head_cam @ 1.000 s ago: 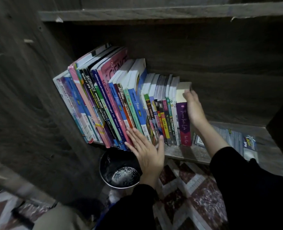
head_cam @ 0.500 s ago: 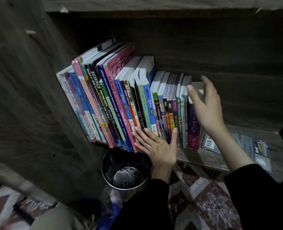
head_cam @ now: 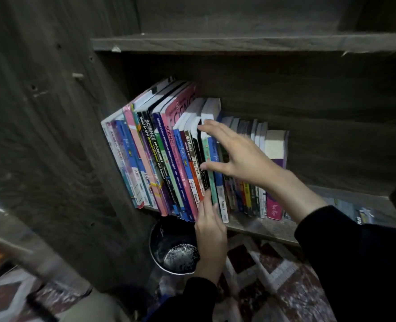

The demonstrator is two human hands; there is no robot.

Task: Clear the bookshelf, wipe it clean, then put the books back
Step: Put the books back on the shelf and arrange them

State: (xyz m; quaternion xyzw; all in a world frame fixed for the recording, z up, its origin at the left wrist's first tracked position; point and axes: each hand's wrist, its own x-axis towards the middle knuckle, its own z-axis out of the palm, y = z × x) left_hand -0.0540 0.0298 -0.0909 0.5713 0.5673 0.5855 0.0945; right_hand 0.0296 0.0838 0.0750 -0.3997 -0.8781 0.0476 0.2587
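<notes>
A row of colourful books [head_cam: 159, 159] stands leaning left on a dark wooden shelf [head_cam: 257, 226]. Smaller books [head_cam: 273, 145] fill the row's right end. My right hand [head_cam: 236, 154] spreads across the middle of the row, with its fingers over the top of a white-topped book and its thumb against the spines. My left hand [head_cam: 209, 228] rests with straight fingers against the lower ends of the spines at the shelf's front edge. Neither hand has a book lifted out.
A round metal pot [head_cam: 169, 247] sits on the floor just below the shelf, by my left wrist. A flat book [head_cam: 357, 210] lies on the shelf's right part. Another shelf board [head_cam: 238, 43] runs above. Patterned floor tiles [head_cam: 273, 270] lie below.
My right hand has moved left from the row's right end to its middle. My left hand has shifted up against the spine bottoms. The camera has drawn closer.
</notes>
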